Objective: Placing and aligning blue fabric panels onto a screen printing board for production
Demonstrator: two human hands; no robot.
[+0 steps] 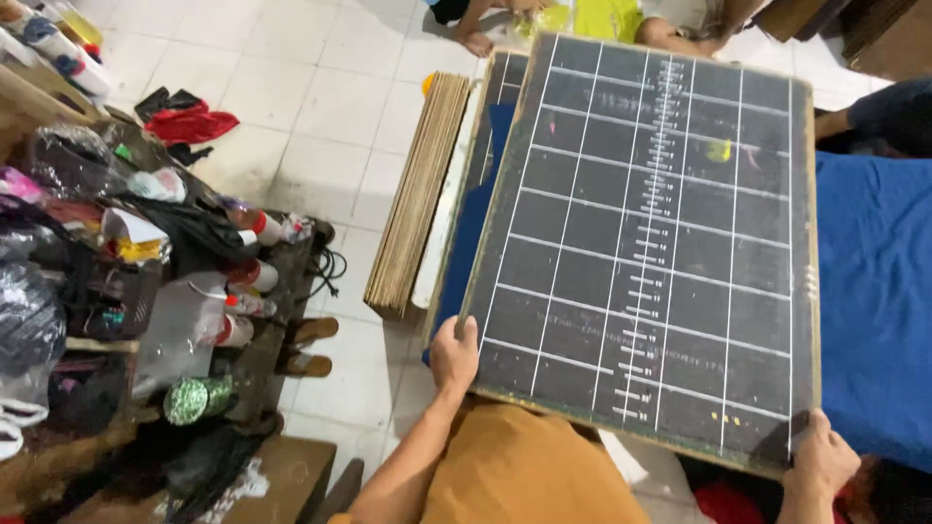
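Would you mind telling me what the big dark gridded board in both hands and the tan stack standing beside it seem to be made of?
The gridded board looks like a matte, black-painted panel in a worn, probably wooden frame: dull surface, white ruled lines, scuffed pale edges. The tan stack looks like thin plywood or hardboard sheets, judging by its many fine brown layered edges, though I cannot tell which.

This looks like a small craft or printing workshop set up on a white tiled floor (320, 97). At 9 o'clock a grimy wooden table (262, 359) is crowded with paint-stained bottles (254, 277), plastic bags and rags. At 12 o'clock a stack of thin brown boards (417, 194) lies on the floor. From 12 to 3 o'clock a large dark framed board (660, 233) ruled with white grid lines sits over blue cloth (874, 291).
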